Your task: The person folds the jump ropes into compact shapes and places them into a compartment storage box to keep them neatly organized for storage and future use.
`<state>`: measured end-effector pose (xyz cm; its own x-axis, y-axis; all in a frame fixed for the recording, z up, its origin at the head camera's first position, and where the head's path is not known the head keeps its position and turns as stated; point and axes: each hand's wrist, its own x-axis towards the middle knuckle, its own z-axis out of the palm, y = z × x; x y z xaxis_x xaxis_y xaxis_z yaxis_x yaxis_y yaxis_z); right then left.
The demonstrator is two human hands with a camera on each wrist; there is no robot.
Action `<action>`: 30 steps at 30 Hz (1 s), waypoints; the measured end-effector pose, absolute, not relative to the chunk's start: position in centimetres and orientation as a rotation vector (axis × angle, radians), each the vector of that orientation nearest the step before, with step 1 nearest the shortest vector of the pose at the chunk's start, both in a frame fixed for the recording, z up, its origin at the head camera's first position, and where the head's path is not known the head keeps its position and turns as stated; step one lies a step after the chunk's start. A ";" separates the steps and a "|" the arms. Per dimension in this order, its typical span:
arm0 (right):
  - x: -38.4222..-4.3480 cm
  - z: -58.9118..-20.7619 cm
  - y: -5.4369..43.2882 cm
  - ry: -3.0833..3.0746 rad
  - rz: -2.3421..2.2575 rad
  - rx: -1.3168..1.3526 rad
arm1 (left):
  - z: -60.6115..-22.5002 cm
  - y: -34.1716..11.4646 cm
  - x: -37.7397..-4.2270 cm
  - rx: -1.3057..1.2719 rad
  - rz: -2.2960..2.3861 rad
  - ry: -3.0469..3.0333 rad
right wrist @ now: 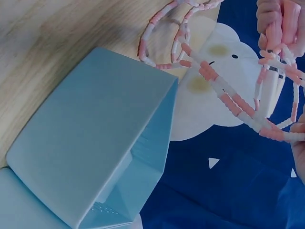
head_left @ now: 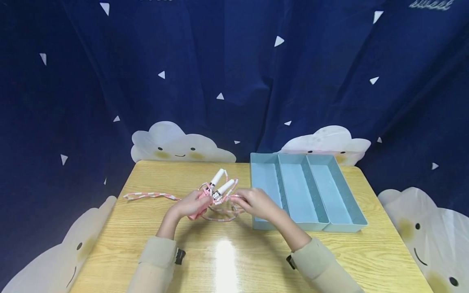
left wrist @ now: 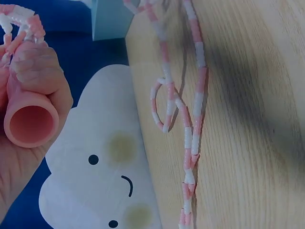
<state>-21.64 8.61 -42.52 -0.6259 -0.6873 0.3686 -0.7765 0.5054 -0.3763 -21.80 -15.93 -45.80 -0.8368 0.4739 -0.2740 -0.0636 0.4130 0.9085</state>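
Note:
A jump rope (head_left: 150,194) of pink and white beads has two handles (head_left: 223,188) with white ends and pink grips. Around both pink grips, side by side, my left hand (head_left: 191,203) is curled; the hollow end of one handle (left wrist: 31,125) faces the left wrist camera. My right hand (head_left: 256,202) pinches beaded strands just right of the handles. Some strands loop around the handles, as the rope (right wrist: 228,95) in the right wrist view shows. Only part of the right hand (right wrist: 299,152) appears there. Loose strands trail below and leftward over the table.
To the right stand light blue bins (head_left: 264,171) with three long compartments side by side, close to my right hand. They rest on a wooden table (head_left: 161,252). A dark blue curtain (head_left: 234,61) with clouds and white triangles hangs behind.

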 end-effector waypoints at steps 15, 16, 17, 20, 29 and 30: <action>-22.8 -41.9 8.4 -2.598 0.661 1.411 | -45.6 -15.3 -20.9 0.400 1.196 2.098; -22.9 -41.9 8.4 -2.593 0.653 1.418 | -45.6 -15.2 -20.9 0.400 1.189 2.087; -23.0 -41.9 8.4 -2.586 0.652 1.427 | -45.5 -15.1 -20.8 0.400 1.182 2.076; -23.2 -41.8 8.3 -2.578 0.654 1.454 | -45.4 -14.9 -20.8 0.414 1.163 2.041; -23.8 -41.4 8.2 -2.609 0.659 1.472 | -45.2 -14.4 -20.6 0.433 1.143 1.896; -23.8 -41.4 8.2 -2.612 0.656 1.473 | -45.2 -14.4 -20.6 0.436 1.137 1.886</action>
